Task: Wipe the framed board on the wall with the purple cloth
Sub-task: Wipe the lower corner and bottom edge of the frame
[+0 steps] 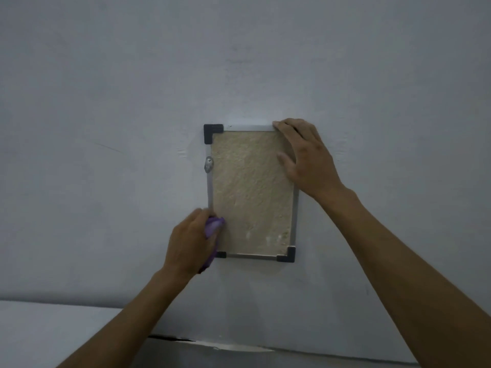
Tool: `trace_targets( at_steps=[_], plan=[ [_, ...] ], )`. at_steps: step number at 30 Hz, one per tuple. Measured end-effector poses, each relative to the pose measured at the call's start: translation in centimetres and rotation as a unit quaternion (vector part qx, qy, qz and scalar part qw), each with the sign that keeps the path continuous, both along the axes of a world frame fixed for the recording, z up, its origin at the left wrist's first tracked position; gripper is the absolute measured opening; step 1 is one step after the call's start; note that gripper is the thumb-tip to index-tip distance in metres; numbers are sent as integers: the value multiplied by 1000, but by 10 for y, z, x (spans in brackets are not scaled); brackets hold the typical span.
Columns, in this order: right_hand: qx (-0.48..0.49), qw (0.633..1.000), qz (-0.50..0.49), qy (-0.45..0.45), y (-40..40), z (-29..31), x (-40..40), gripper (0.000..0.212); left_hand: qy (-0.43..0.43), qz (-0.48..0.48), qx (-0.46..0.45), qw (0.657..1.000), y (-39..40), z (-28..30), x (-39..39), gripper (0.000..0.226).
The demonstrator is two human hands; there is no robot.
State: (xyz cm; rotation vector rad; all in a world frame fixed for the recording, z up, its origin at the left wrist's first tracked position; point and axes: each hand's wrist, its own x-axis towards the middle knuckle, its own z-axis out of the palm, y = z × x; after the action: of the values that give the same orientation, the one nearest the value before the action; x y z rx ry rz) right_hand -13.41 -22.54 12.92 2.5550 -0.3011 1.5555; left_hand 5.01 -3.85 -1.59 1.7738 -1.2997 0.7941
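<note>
A framed board [249,192] hangs on the grey wall, with a beige rough face, a thin silver frame and black corner caps. My left hand [190,243] grips a bunched purple cloth [212,227] and holds it against the board's lower left edge, hiding that corner. My right hand [305,158] lies flat with fingers spread over the board's upper right corner, covering it. A small metal hanger [208,164] sits on the left frame rail.
The plain grey wall [106,128] fills most of the view. A white ledge or surface [53,333] runs along the bottom, with a dark gap [172,338] where it meets the wall.
</note>
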Motion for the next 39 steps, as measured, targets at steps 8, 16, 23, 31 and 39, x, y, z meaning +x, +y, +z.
trace_targets(
  at_steps=[8,16,23,31,39],
  plan=[
    [5,998,38,43,-14,21,-20,75,-37,-31,168,985,7,-13,3,17],
    [-1,994,25,107,-30,32,-40,84,-16,-31,5,999,2,-19,2,10],
    [-3,996,4,84,-26,25,-33,82,-89,-25,92,991,5,12,6,18],
    [106,989,81,-58,-15,-22,-26,81,-75,-1,128,989,2,-3,-6,20],
    [277,957,61,-66,-8,-103,-27,31,19,6,69,997,0,-7,-7,17]
  ],
)
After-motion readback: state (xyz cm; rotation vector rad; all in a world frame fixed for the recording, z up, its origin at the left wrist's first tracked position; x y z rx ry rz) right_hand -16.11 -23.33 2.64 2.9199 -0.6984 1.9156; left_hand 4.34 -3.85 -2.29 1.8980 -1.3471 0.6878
